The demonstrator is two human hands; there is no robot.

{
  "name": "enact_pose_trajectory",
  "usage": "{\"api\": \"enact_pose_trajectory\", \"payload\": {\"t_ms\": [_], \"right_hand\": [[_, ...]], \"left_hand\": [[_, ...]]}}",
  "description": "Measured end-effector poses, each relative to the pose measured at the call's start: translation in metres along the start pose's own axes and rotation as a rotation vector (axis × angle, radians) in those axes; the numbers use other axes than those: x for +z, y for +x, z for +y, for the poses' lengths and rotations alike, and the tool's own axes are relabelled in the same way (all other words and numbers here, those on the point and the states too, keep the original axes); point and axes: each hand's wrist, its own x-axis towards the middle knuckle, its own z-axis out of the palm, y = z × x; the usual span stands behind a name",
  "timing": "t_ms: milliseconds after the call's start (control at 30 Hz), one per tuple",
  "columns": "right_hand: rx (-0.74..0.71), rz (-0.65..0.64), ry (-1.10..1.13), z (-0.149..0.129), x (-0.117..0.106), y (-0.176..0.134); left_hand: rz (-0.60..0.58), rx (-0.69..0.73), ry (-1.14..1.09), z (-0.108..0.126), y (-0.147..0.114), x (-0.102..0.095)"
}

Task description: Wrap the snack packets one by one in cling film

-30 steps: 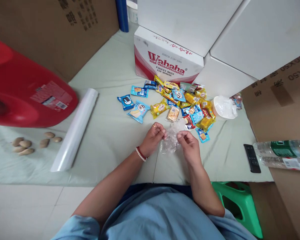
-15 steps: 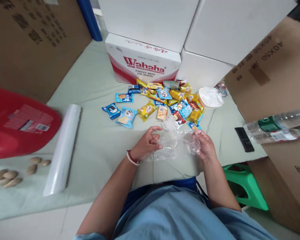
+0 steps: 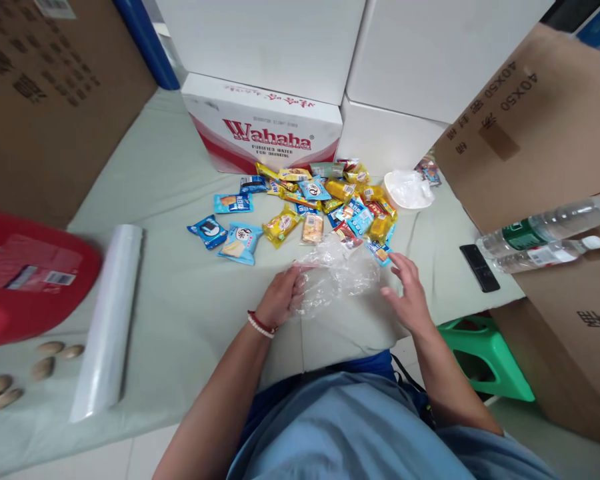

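Note:
A crumpled clear plastic bag spreads out in front of me, low over the green cloth. My left hand is closed on the bag's left edge. To the right of the bag, my right hand has its fingers apart and holds nothing. Just beyond the bag lies a pile of wrapped snacks in yellow, blue and red packets. Nearest the hands are a clear-wrapped biscuit, a yellow packet, a light blue packet and a small blue packet.
A Wahaha carton stands behind the snacks. Right of the pile is a white bowl with clear plastic in it. A phone and plastic bottles lie at right. At left are a plastic roll, a red container and several potato-like lumps.
My left hand has gone from spread fingers to a grip on the bag's left edge. My right hand has let go of the bag and opened beside it. The view has shifted slightly.

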Motion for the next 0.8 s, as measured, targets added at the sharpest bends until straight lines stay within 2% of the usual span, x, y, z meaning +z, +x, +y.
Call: {"api": "enact_pose_trajectory", "payload": {"t_ms": [100, 200, 267, 333, 400, 467, 567, 633, 700, 800], "right_hand": [[-0.104, -0.089, -0.082, -0.013, 0.015, 0.013], [-0.153, -0.223, 0.049, -0.022, 0.022, 0.030], [-0.110, -0.327, 0.193, -0.028, 0.019, 0.039], [0.028, -0.446, 0.355, -0.034, 0.010, 0.046], [0.236, -0.577, 0.531, -0.038, 0.001, 0.050], [0.442, -0.674, 0.693, -0.041, -0.006, 0.052], [0.624, -0.729, 0.862, -0.040, -0.006, 0.045], [0.677, -0.722, 0.934, -0.036, 0.002, 0.035], [0.708, -0.660, 0.978, -0.031, 0.014, 0.023], [0.744, -0.488, 1.035, -0.021, 0.033, 0.009]], "left_hand": [[-0.133, -0.062, 0.032, 0.000, -0.010, 0.007], [-0.237, -0.045, 0.172, 0.001, -0.025, 0.006], [-0.269, 0.005, 0.371, 0.003, -0.035, -0.001], [-0.249, 0.033, 0.605, 0.006, -0.046, -0.012], [-0.168, 0.053, 0.759, 0.009, -0.058, -0.022], [-0.015, 0.098, 0.760, 0.010, -0.068, -0.031], [0.296, 0.141, 0.446, 0.011, -0.080, -0.036], [0.409, 0.111, 0.139, 0.012, -0.085, -0.035], [0.443, 0.086, -0.067, 0.014, -0.088, -0.032], [0.457, 0.069, -0.042, 0.020, -0.091, -0.032]]}}
